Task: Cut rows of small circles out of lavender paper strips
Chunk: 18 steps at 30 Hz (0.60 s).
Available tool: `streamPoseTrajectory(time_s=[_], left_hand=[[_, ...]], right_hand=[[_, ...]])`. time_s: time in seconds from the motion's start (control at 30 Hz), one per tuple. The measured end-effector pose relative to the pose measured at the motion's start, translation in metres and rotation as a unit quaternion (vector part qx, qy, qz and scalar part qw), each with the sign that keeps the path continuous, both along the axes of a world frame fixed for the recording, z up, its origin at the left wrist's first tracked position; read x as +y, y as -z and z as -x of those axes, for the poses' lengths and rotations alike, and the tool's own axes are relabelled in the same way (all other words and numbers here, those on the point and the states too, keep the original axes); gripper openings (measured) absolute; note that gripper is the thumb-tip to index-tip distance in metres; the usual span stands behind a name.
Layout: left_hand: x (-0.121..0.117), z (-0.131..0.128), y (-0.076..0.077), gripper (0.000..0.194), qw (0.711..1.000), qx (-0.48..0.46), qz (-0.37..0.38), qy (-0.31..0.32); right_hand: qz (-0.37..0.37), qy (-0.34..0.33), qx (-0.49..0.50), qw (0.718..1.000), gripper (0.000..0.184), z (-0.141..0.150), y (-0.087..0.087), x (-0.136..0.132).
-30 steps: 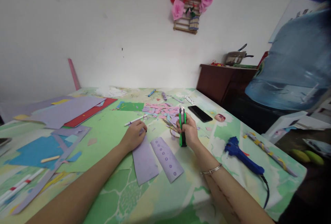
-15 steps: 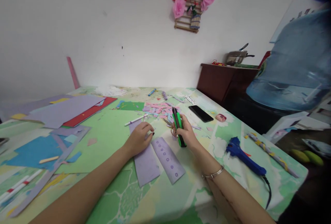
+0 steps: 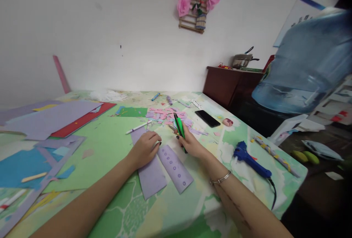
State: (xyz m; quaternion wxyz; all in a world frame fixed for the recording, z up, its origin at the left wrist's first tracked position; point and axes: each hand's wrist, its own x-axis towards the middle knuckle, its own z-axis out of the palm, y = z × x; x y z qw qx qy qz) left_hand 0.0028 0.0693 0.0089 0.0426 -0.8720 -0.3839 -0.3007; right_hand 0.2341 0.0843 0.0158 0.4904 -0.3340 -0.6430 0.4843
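While the left hand lies flat with fingers spread on the plain lilac paper strip, the right hand is closed around a green-and-black utility knife, tip angled up and away toward the far side of the table.

Position: plain strip lies lengthwise toward the person, just beside a second lilac strip with a row of punched dots; the two appear to touch or nearly touch along one edge near the hands. Knife is held clear of the paper, above the dotted strip's far end.

Handling, judged: strips look thin and very light, limp at the ends, likely to slide on the smooth printed tablecloth unless pinned flat. A palm or fingertip press near the working edge holds better than a pinch, which would crease it. Knife body looks rigid plastic, light; grip on the mid-handle, fingers well back from the blade end. Blade extension: cannot tell.

Nearby: white marker just beyond the left hand, pile of pink and lilac paper scraps, black phone, blue glue gun well to the right.
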Motion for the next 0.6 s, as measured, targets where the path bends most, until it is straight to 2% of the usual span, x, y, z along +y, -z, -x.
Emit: streamPoseTrajectory(time_s=[0.13,0.23,0.33,0.4,0.53,0.6], left_hand=[[-0.011,-0.012,-0.007,0.018,1.000,0.012,0.001,0.015],[-0.029,-0.029,-0.011,0.020,0.999,0.039,0.013,0.034],[-0.054,-0.050,-0.008,0.025,0.996,0.072,0.034,0.039],[-0.070,-0.060,-0.002,0.047,0.994,0.088,0.049,0.038],[-0.086,-0.066,0.005,0.080,0.987,0.111,0.111,0.037],[-0.086,-0.065,0.003,0.090,0.977,0.128,0.167,0.047]], right_hand=[[0.020,-0.003,0.040,0.999,0.066,0.006,-0.006,-0.003],[0.040,0.002,0.089,0.995,0.066,0.008,-0.015,-0.003],[0.065,0.021,0.144,0.987,0.050,0.006,-0.029,-0.002],[0.082,0.014,0.166,0.983,0.040,0.003,-0.041,-0.003],[0.125,-0.105,0.201,0.966,0.063,0.002,-0.061,-0.002],[0.126,-0.092,0.205,0.966,0.050,0.008,-0.062,0.002]])
